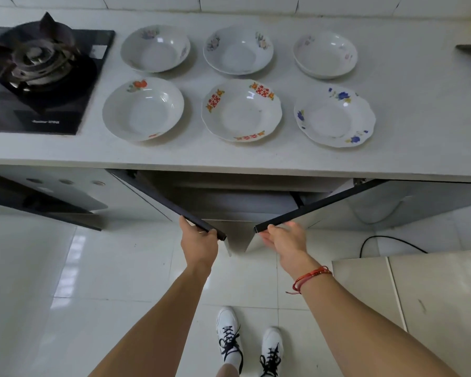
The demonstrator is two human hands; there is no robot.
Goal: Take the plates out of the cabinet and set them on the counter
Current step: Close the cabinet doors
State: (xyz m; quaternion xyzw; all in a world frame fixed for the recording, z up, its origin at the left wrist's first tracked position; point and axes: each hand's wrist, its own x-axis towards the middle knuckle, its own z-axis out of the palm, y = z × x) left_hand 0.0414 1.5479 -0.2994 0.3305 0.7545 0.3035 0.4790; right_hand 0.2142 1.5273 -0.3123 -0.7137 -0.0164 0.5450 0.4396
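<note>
Hands on both cabinet doors, six plates up on the desk.

Left hand (199, 240) curled around the free edge of the left door (174, 204); right hand (284, 240) looser, fingers partly spread against the edge of the right door (324, 204), no plate in either grip. Plates (241, 110) in two rows on the desk (419, 126), above and beyond both hands, about equally far from each. Cabinet interior (239, 202) dim, no plate discernible there; likely closing, judging by the full desk.
</note>
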